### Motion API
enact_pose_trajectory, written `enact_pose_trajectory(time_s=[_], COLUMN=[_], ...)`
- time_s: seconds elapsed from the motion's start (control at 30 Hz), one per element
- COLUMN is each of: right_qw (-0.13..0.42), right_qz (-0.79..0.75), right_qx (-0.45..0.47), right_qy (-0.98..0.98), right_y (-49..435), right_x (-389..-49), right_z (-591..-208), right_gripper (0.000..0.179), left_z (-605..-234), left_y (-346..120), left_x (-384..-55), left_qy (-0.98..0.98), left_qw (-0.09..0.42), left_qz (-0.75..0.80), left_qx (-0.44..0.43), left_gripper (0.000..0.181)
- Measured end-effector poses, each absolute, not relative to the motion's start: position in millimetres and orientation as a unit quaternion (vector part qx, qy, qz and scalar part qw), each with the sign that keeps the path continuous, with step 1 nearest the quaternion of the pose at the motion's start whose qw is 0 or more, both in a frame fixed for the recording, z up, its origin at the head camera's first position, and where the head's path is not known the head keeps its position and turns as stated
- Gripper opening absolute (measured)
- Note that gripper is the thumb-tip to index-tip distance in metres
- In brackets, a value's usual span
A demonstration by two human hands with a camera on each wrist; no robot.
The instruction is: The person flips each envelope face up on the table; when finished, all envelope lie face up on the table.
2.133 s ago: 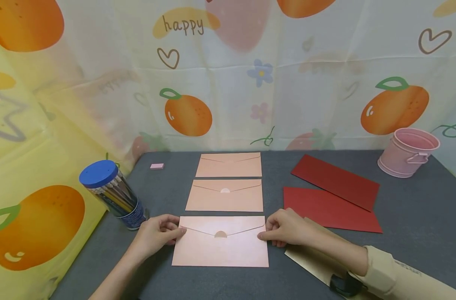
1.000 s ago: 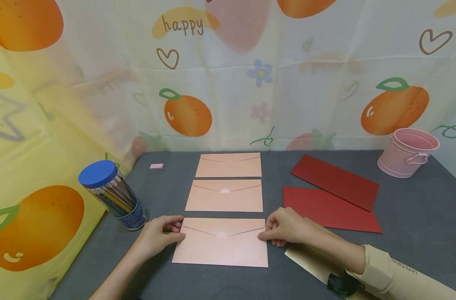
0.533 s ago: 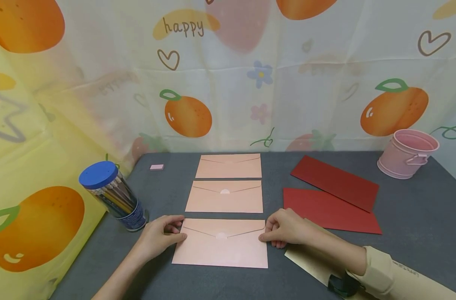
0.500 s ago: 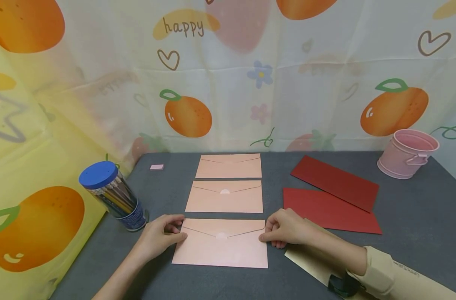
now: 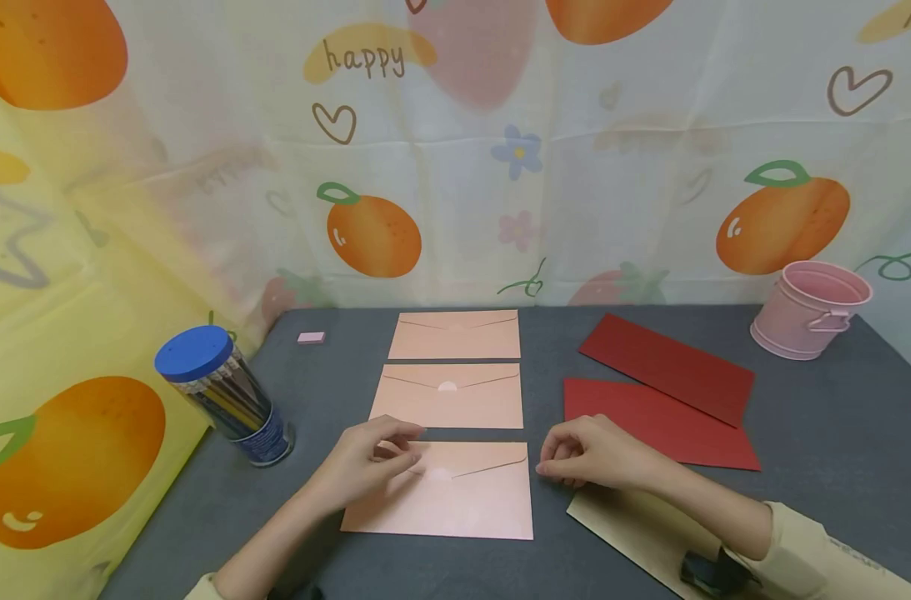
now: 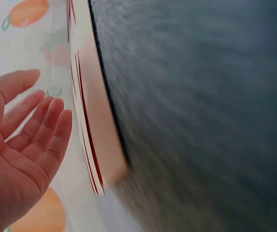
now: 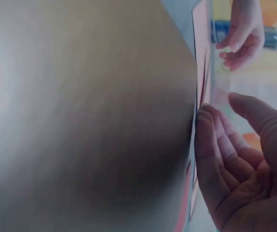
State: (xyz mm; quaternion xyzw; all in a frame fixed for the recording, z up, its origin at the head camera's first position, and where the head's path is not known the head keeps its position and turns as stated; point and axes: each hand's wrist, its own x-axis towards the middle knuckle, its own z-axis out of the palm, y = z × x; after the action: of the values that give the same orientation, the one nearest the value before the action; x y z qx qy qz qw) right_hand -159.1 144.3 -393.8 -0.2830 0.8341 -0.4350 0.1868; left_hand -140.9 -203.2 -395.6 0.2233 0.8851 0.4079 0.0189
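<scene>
Three pale pink envelopes lie in a column on the dark table: a near one (image 5: 485, 508), a middle one (image 5: 488, 408) and a far one (image 5: 458, 337). My left hand (image 5: 365, 462) hovers over the near envelope's left part, hiding its upper left corner. In the left wrist view that hand's fingers (image 6: 51, 140) are loosely bent and hold nothing. My right hand (image 5: 593, 450) is just right of the near envelope, apart from it, beside the lower red envelope (image 5: 593, 400). Its fingers (image 7: 211, 154) also hold nothing in the right wrist view.
Another red envelope (image 5: 673, 367) overlaps the lower one. A tan envelope (image 5: 620, 521) lies under my right forearm. A pink bucket (image 5: 793, 325) stands at the back right, a blue-lidded jar of pencils (image 5: 230, 396) at left. A small pink block (image 5: 311, 337) lies back left.
Both hands have let go of the near envelope's side edges. My left hand has moved right, over the envelope; my right hand has drawn slightly right. The near envelope lies in place.
</scene>
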Motion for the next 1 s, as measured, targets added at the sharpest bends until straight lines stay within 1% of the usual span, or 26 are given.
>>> enact_pose_trajectory(time_s=[0.13,0.3,0.47,0.63,0.8,0.93,1.0], right_qw=[0.144,0.056,-0.004,-0.042,-0.07,-0.073,-0.064], right_qz=[-0.434,-0.408,-0.397,-0.372,-0.342,-0.309,-0.295], right_qx=[-0.28,-0.261,-0.227,-0.204,-0.196,-0.207,-0.216], right_qy=[0.844,0.873,0.889,0.904,0.916,0.925,0.928], right_y=[159.9,181.5,208.2,239.8,267.2,286.0,294.8], right_x=[-161.0,-164.3,-168.6,-174.3,-180.7,-190.5,-195.8], right_z=[-391.8,-390.8,-389.6,-389.9,-392.6,-395.7,-397.4], right_gripper=[0.011,0.01,0.023,0.033,0.043,0.053,0.059], left_z=[-394.0,-389.0,-384.9,-383.6,-385.6,-389.0,-390.4], left_y=[-179.4,-145.9,-114.0,-82.5,-51.8,-30.1,-20.1], left_x=[-152.6,-168.5,-186.6,-209.1,-232.2,-248.8,-256.0], left_qy=[0.875,0.874,0.87,0.861,0.854,0.857,0.861], left_qw=[0.037,0.039,0.05,0.071,0.075,0.075,0.078], left_qz=[0.387,0.332,0.305,0.313,0.317,0.294,0.273], left_qx=[0.289,0.353,0.384,0.395,0.406,0.416,0.421], left_gripper=[0.028,0.032,0.037,0.043,0.046,0.049,0.051])
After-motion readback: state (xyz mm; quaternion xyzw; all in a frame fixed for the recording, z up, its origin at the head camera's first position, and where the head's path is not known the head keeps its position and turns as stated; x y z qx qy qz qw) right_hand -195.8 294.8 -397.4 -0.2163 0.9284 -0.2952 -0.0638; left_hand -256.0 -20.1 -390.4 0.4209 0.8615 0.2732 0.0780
